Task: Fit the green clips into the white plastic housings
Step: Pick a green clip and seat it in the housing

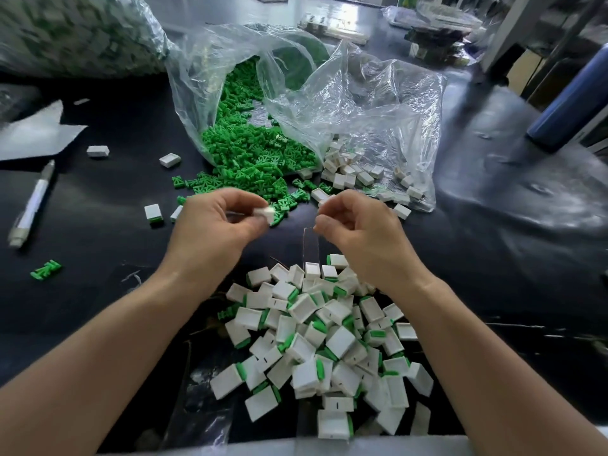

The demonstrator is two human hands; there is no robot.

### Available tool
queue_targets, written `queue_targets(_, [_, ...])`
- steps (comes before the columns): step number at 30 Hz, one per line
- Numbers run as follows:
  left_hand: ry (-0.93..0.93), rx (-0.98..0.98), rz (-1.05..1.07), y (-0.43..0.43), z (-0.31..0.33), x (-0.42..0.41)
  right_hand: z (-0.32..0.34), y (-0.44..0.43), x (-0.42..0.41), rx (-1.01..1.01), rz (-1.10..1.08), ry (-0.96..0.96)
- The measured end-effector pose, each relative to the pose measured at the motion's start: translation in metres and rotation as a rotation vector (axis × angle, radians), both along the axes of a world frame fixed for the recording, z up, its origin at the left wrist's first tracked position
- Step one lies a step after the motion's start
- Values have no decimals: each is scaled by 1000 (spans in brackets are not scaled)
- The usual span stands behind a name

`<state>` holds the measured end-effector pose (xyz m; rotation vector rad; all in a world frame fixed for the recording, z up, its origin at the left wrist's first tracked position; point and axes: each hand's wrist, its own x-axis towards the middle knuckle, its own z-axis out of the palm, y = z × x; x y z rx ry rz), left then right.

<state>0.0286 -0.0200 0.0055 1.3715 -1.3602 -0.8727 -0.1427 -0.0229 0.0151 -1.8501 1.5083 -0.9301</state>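
- Pinched between the thumb and fingertips of the left hand (217,222) is a small white rectangular plastic housing (266,212), held above the black tabletop (98,192) with only its end showing.
- Curled fingers of the right hand (358,225) nip a small white piece (324,202) at their tips. It is too hidden to tell whether it is a second housing or something else.
- No green clip shows in either hand, so the fit looks not yet started. The nearest supply is the heap of green plastic clips (250,156) spilling from the clear crumpled plastic bag (362,103) just beyond the knuckles.
- Slip risk: both holds are fingertip-only, and a push on the clip could twist the housing out of the pinch.
- Mixing risk: the pile of finished white housings with green ends (322,337) lies right below the wrists, so a dropped empty housing would likely land there and pass as done.
- Orientation risk: the clips look lopsided, and one forced in the wrong way round could jam or crack the housing wall.
- Scatter risk: empty white housings (348,172) at the bag's mouth and stray clips lie close by the fingers, so a careless reach could sweep them about.
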Motion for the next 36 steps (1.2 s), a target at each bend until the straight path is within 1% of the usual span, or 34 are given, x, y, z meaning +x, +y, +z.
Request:
queue_targets(2, [-62,-56,93,-9,-2,6,0,-2,-3,4,-41,17])
queue_targets(5, [-235,-87,167,-18,-7,9,1,-2,-4,8,-61,39])
queue_targets(8, [-383,-9,116,-22,-14,8,1,-2,-4,10,-66,55])
queue_targets(10, [-472,38,29,-22,-16,5,2,-1,-3,12,-62,81])
queue_targets(11, [-483,43,-21,-21,-17,4,2,-1,-3,15,-60,93])
queue_targets(16, [-423,14,-242,-16,-16,-1,0,-2,-4,36,-58,158])
queue_targets(18, [-391,1,-293,-13,-15,-5,-1,-2,-5,34,-58,183])
queue_targets(20, [-363,-33,-270,-11,-13,-7,-2,-3,-5,24,-61,221])
queue_targets(23, [-276,-122,-94,-14,-8,-3,-6,-4,-4,-12,-34,275])
queue_targets(25, [-194,-141,-9,-14,-5,1,-9,-6,1,-34,34,323])
queue_targets(28, [-81,-102,-1,-13,-2,1,-13,-8,10,-71,173,471])
queue_targets(30, [-43,-73,-7,-12,-1,-1,-13,-10,11,-54,204,526])
queue_targets(32, [-15,-57,-16,-11,0,-2,-12,-10,9,-42,185,507])
queue_targets(36, [19,-41,-50,-7,3,-4,-13,-9,7,-84,139,454])
